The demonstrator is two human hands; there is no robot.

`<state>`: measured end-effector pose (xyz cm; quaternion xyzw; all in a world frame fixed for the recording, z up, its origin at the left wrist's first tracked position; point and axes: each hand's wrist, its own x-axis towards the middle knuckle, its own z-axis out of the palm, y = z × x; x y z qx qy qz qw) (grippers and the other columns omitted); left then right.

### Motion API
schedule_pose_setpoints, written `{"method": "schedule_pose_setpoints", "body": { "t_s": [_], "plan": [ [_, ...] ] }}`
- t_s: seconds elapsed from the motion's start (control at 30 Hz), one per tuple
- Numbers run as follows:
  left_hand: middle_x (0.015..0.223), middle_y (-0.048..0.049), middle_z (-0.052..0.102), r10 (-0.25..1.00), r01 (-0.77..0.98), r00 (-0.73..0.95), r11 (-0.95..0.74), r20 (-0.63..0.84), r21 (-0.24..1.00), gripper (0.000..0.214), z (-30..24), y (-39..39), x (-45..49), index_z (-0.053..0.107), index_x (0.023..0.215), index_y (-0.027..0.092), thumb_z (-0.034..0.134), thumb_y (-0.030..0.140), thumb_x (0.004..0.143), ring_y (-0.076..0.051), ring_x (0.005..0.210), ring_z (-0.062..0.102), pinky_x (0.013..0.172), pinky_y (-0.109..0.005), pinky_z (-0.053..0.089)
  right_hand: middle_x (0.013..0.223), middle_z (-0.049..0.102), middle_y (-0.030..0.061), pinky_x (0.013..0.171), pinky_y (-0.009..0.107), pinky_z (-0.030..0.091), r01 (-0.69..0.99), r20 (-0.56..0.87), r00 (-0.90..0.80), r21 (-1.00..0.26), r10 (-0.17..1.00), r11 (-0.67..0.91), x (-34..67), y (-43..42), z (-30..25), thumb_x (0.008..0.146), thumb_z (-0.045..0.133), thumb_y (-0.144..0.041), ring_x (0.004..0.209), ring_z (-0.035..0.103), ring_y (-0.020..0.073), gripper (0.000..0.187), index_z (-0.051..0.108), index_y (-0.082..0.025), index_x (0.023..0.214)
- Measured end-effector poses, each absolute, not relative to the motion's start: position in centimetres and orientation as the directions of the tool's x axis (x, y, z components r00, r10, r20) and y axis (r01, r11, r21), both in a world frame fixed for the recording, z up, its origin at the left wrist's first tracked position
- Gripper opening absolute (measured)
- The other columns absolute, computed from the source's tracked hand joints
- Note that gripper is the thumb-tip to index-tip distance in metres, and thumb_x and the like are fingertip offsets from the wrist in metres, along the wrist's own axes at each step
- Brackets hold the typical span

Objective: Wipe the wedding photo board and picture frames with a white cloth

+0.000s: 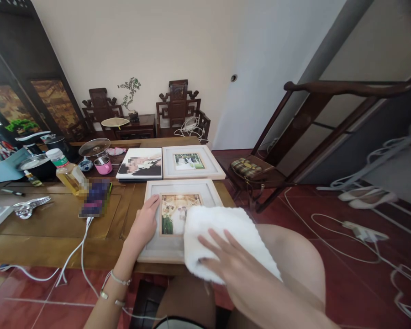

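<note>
A white-framed photo [178, 192] lies flat at the near edge of the wooden table [55, 228]. My left hand [144, 224] rests flat on the frame's left border, fingers stretched out. My right hand [222, 260] presses a folded white towel [215, 228] down over the frame's right side, fingers spread on the cloth. The towel hides the right part of the picture. Beyond it lie a second white-framed photo [192, 162] and an unframed photo print [140, 163].
On the table's left are a phone [96, 198] with a white cable [82, 246], an oil bottle [68, 173], a pink cup [103, 165] and metal items. A dark wooden chair [294, 137] with a bag stands to the right. Cables cross the red floor.
</note>
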<state>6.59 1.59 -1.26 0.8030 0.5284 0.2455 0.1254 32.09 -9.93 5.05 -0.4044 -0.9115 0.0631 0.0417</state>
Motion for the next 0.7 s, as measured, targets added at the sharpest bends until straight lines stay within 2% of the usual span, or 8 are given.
{"method": "schedule_pose_setpoints", "body": {
  "t_s": [0.1, 0.23, 0.4, 0.5, 0.6, 0.7],
  "plan": [
    [0.146, -0.0114, 0.039, 0.913, 0.788, 0.324, -0.406, 0.248, 0.462, 0.07, -1.1, 1.6, 6.6, 0.042, 0.137, 0.015, 0.032, -0.008, 0.072, -0.021, 0.137, 0.034, 0.113, -0.044, 0.029, 0.146, 0.04, 0.0049, 0.108, 0.059, 0.026, 0.678, 0.014, -0.713, -0.241, 0.701, 0.694, 31.6, -11.7, 5.8, 0.063, 0.043, 0.001, 0.137, 0.023, 0.0321, 0.063, 0.063, -0.027, 0.115],
    [0.146, -0.0121, 0.039, 0.917, 0.79, 0.331, -0.397, 0.222, 0.466, 0.069, -0.8, 1.5, 6.6, 0.043, 0.136, 0.014, 0.031, -0.008, 0.072, -0.022, 0.137, 0.033, 0.113, -0.044, 0.029, 0.147, 0.038, 0.0027, 0.112, 0.052, 0.022, 0.672, 0.049, -0.698, -0.302, 0.715, 0.677, 31.4, -8.9, 5.0, 0.058, 0.04, 0.003, 0.139, 0.022, 0.0252, 0.07, 0.061, -0.026, 0.118],
    [0.147, -0.0123, 0.037, 0.913, 0.79, 0.352, -0.407, 0.206, 0.458, 0.071, -0.7, 1.5, 6.4, 0.043, 0.137, 0.014, 0.031, -0.008, 0.071, -0.022, 0.137, 0.032, 0.113, -0.046, 0.028, 0.141, 0.045, 0.014, 0.112, 0.049, 0.024, 0.762, 0.166, -0.603, -0.171, 0.78, 0.625, 32.5, -0.5, 3.5, 0.057, 0.041, 0.004, 0.136, 0.028, 0.0261, 0.07, 0.056, -0.016, 0.123],
    [0.147, -0.0112, 0.038, 0.913, 0.78, 0.345, -0.408, 0.218, 0.474, 0.07, -0.7, 1.5, 6.4, 0.045, 0.136, 0.015, 0.031, -0.008, 0.071, -0.022, 0.137, 0.033, 0.113, -0.045, 0.028, 0.138, 0.048, 0.0184, 0.111, 0.051, 0.021, 0.785, 0.232, -0.579, -0.1, 0.782, 0.611, 32.9, 4.0, 3.5, 0.061, 0.042, 0.004, 0.137, 0.025, 0.0283, 0.069, 0.053, -0.01, 0.127],
    [0.145, -0.0104, 0.04, 0.914, 0.772, 0.329, -0.405, 0.238, 0.49, 0.068, -0.8, 1.5, 6.3, 0.047, 0.134, 0.016, 0.031, -0.008, 0.072, -0.021, 0.136, 0.034, 0.113, -0.045, 0.028, 0.141, 0.046, 0.0147, 0.111, 0.056, 0.018, 0.797, 0.235, -0.571, -0.071, 0.787, 0.599, 32.7, 5.7, 3.5, 0.063, 0.041, 0.005, 0.139, 0.02, 0.0309, 0.068, 0.053, -0.011, 0.127],
    [0.145, -0.01, 0.041, 0.913, 0.764, 0.321, -0.406, 0.251, 0.502, 0.067, -1.0, 1.5, 6.3, 0.046, 0.134, 0.016, 0.031, -0.007, 0.073, -0.02, 0.136, 0.034, 0.114, -0.045, 0.028, 0.145, 0.041, 0.0098, 0.109, 0.062, 0.014, 0.776, 0.162, -0.616, -0.042, 0.771, 0.629, 32.0, 4.0, 3.4, 0.061, 0.041, 0.006, 0.139, 0.018, 0.035, 0.067, 0.058, -0.015, 0.123]
  ]
}}
